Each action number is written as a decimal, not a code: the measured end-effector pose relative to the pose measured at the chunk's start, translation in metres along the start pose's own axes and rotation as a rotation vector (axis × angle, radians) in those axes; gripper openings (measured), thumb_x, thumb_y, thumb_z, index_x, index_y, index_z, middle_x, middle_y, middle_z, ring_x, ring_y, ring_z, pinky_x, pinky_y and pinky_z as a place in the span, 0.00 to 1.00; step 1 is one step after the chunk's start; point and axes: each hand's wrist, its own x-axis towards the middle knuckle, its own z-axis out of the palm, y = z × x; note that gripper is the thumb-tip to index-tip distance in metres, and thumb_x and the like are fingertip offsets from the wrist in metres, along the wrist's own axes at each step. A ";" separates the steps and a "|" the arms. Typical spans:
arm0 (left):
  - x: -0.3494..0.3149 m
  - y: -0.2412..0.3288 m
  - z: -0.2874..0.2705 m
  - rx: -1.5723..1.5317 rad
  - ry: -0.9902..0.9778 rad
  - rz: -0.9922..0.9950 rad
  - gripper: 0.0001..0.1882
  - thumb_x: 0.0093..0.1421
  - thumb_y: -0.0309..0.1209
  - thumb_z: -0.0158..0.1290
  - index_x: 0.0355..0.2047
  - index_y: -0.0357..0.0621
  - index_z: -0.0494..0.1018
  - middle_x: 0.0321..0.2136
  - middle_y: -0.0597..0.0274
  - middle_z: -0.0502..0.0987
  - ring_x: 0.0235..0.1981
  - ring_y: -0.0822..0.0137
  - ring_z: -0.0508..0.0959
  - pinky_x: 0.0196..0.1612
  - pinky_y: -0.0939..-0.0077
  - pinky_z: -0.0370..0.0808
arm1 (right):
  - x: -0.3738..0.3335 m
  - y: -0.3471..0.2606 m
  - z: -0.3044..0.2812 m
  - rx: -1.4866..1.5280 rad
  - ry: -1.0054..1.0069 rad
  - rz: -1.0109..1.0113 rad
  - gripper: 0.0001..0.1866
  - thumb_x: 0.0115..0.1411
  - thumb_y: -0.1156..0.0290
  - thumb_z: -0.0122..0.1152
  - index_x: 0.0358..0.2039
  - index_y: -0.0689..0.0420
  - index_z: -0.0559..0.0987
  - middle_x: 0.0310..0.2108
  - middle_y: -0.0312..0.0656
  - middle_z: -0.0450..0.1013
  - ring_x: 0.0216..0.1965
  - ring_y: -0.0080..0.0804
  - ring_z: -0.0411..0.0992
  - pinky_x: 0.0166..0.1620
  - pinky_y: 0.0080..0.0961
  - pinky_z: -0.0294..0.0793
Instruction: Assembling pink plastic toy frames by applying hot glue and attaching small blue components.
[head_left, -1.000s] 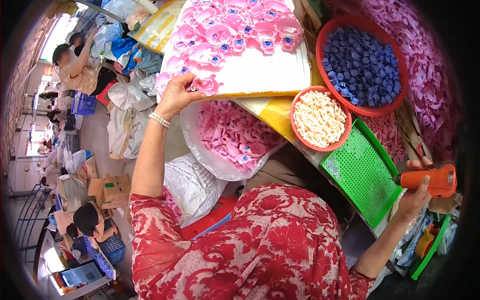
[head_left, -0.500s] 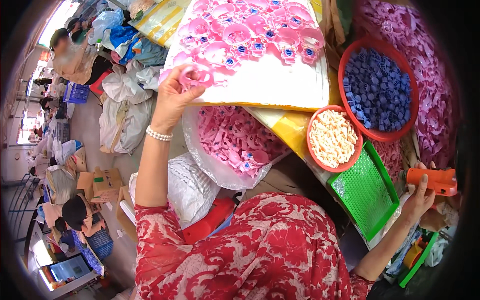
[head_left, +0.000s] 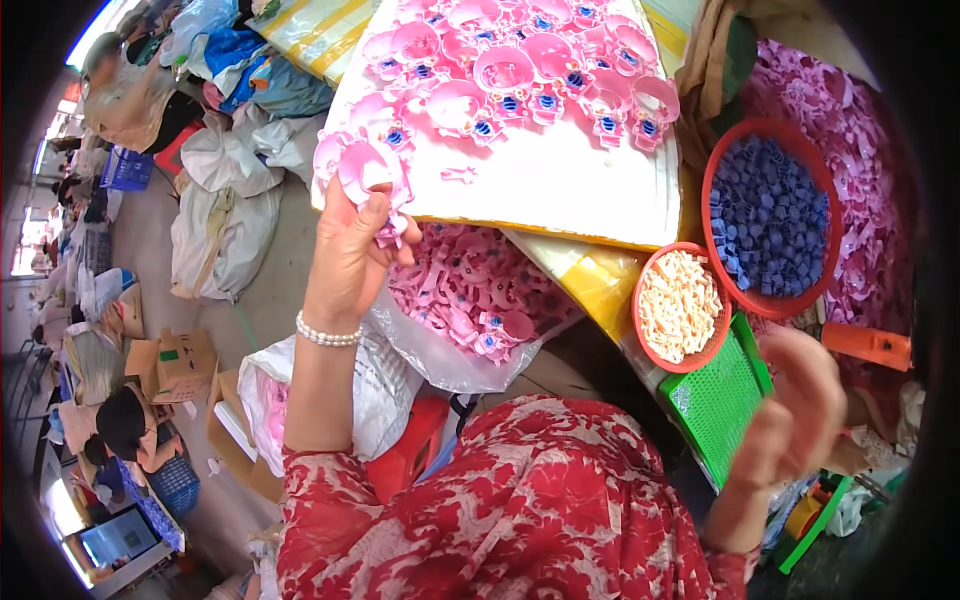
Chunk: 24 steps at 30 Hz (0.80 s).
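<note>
Pink plastic piece (head_left: 368,170) mostly beyond the left hand (head_left: 347,248), in its narrow pinch.

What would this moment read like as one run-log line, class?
left hand: holding pink plastic piece | right hand: blurred, near green tray | orange tool: beside right hand

pieces (head_left: 550,55) toward the white board's (head_left: 560,205) far edge are pink with blue insets (head_left: 509,104), the tray (head_left: 718,400) is green, and the red blouse (head_left: 540,490) carries cream swirls
</note>
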 end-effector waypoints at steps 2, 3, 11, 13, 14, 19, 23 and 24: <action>-0.007 -0.003 -0.004 -0.135 -0.012 -0.060 0.18 0.62 0.32 0.46 0.51 0.47 0.58 0.38 0.66 0.69 0.27 0.67 0.76 0.18 0.81 0.75 | 0.038 0.008 0.049 -0.064 -0.377 -0.268 0.18 0.46 0.77 0.63 0.39 0.65 0.73 0.33 0.48 0.72 0.33 0.41 0.72 0.37 0.30 0.72; -0.005 -0.004 0.000 -0.152 -0.045 -0.056 0.16 0.63 0.32 0.45 0.50 0.49 0.59 0.37 0.66 0.69 0.26 0.67 0.76 0.17 0.81 0.73 | 0.051 0.010 0.072 -0.053 -0.426 -0.248 0.16 0.46 0.79 0.62 0.38 0.63 0.73 0.31 0.48 0.71 0.31 0.42 0.71 0.34 0.29 0.72; -0.024 -0.013 0.005 -0.429 -0.176 -0.093 0.26 0.58 0.30 0.44 0.56 0.43 0.51 0.40 0.54 0.68 0.31 0.60 0.76 0.21 0.77 0.73 | 0.082 0.056 0.208 -0.424 -0.725 -0.307 0.08 0.50 0.76 0.52 0.32 0.62 0.69 0.28 0.52 0.71 0.29 0.47 0.72 0.30 0.38 0.70; -0.025 -0.015 0.004 -0.370 -0.213 -0.103 0.28 0.57 0.28 0.45 0.58 0.45 0.50 0.42 0.55 0.67 0.32 0.62 0.76 0.23 0.79 0.74 | 0.088 0.055 0.224 -0.508 -0.764 -0.201 0.07 0.50 0.75 0.52 0.31 0.62 0.68 0.25 0.53 0.71 0.28 0.48 0.73 0.30 0.39 0.71; -0.027 -0.017 0.005 -0.327 -0.216 -0.101 0.29 0.58 0.27 0.46 0.58 0.46 0.49 0.43 0.55 0.67 0.32 0.63 0.76 0.24 0.80 0.74 | 0.089 0.058 0.229 -0.506 -0.770 -0.206 0.07 0.50 0.75 0.52 0.31 0.62 0.68 0.25 0.53 0.71 0.28 0.48 0.73 0.30 0.39 0.71; -0.033 -0.017 0.017 -0.210 -0.200 -0.064 0.32 0.57 0.22 0.49 0.59 0.48 0.49 0.44 0.57 0.67 0.33 0.68 0.75 0.26 0.81 0.74 | 0.087 0.054 0.231 -0.438 -0.763 -0.234 0.07 0.52 0.71 0.50 0.29 0.61 0.72 0.23 0.50 0.73 0.28 0.48 0.74 0.32 0.39 0.74; -0.036 -0.022 0.027 -0.206 -0.222 -0.047 0.36 0.55 0.20 0.50 0.61 0.49 0.47 0.44 0.57 0.67 0.34 0.68 0.75 0.27 0.82 0.74 | 0.086 0.070 0.221 -0.314 -0.679 -0.278 0.07 0.48 0.72 0.53 0.26 0.62 0.72 0.20 0.52 0.72 0.26 0.50 0.73 0.31 0.39 0.72; -0.036 -0.023 0.029 -0.191 -0.240 -0.031 0.37 0.55 0.20 0.51 0.61 0.49 0.46 0.44 0.57 0.67 0.34 0.68 0.75 0.28 0.82 0.74 | 0.086 0.072 0.213 -0.321 -0.676 -0.268 0.07 0.48 0.72 0.53 0.26 0.62 0.72 0.20 0.52 0.72 0.26 0.50 0.73 0.31 0.39 0.72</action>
